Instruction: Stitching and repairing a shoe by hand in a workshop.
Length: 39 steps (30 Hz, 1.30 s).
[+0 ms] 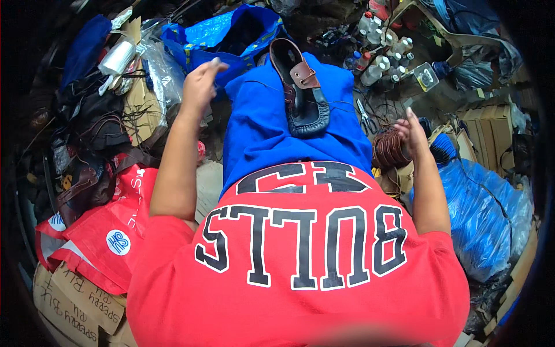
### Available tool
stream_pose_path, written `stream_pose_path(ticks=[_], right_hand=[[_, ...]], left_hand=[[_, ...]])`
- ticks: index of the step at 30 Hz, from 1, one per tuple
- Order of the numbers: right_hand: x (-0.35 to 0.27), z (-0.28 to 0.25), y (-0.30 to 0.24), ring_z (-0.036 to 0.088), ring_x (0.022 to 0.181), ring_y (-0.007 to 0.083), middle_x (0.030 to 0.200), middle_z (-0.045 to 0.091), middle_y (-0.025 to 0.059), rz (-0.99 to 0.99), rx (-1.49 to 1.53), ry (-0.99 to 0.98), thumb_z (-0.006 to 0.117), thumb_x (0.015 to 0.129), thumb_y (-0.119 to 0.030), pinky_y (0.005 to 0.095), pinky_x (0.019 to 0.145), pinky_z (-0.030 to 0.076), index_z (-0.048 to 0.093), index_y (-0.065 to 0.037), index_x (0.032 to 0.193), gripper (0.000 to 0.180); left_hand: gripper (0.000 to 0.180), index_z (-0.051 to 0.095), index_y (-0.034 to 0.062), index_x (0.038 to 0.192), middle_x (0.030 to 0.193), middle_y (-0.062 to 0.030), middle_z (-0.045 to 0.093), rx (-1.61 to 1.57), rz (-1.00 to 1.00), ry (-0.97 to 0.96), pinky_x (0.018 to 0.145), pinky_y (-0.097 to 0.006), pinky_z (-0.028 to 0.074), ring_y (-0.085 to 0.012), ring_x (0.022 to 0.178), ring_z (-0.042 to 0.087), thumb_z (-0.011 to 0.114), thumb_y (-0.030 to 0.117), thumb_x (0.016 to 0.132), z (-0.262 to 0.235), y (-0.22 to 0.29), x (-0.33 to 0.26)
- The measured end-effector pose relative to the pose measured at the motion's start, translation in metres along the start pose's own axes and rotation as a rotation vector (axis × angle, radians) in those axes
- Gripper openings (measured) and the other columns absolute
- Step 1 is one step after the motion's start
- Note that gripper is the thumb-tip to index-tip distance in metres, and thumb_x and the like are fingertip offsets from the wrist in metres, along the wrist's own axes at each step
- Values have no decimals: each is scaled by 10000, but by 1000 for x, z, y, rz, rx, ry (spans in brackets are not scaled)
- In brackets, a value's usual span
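Note:
A dark shoe upper [308, 113] with a brown strap and gathered stitching round its toe rests on the blue cloth [254, 124] over my lap, toe toward me. From its right side a thin dark thread [344, 107] runs a short way toward the right. My left hand [202, 84] is raised left of the shoe, near a blue bag, fingers curled together and slightly blurred. Out to the right, beside a coil of brown cord, my right hand [411, 134] has one finger pointing up and the others bent in. What either hand pinches is too small to make out.
An open blue bag [214, 40] stands beyond my lap. Several small bottles [381, 66] cluster at the far right, with scissors [365, 117] nearer. The brown cord coil [390, 151] and a blue plastic bundle [477, 214] lie right; a red bag [98, 248] lies left.

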State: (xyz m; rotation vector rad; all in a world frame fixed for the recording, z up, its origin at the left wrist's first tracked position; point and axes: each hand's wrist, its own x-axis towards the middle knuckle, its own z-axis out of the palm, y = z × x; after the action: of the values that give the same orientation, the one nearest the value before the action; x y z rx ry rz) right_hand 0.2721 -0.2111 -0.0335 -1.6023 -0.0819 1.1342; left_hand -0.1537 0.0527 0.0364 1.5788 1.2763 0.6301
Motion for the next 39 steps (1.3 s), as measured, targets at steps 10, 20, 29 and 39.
stream_pose_path(ticks=[10,20,29,39], right_hand=[[-56,156,-65,627,726,256,786,641,174,-759,-1316,-728,636,830,-394,351,682,481,662,-10,918,394],[-61,141,-46,580,657,367,686,577,210,-836,-1433,-793,600,825,-287,430,610,448,598,-6,732,296],[-76,92,-31,415,567,236,633,455,139,-825,-1124,-749,587,842,-177,359,548,356,470,17,672,284],[-60,101,-34,555,685,187,771,562,81,-782,-977,-521,630,818,-73,290,642,439,679,-68,1024,212]], left_hand=[[420,626,49,1010,883,0,630,109,285,-685,759,-260,441,-101,832,555,810,249,691,136,56,21],[393,614,22,1056,958,-12,654,177,334,-868,837,-265,438,-91,894,565,772,198,742,169,44,33],[382,623,28,1078,965,-24,664,220,327,-834,857,-269,440,-102,904,581,756,168,748,183,33,42],[512,585,34,1148,991,-26,625,68,352,-1157,923,-283,401,-134,985,557,784,140,689,169,38,61]])
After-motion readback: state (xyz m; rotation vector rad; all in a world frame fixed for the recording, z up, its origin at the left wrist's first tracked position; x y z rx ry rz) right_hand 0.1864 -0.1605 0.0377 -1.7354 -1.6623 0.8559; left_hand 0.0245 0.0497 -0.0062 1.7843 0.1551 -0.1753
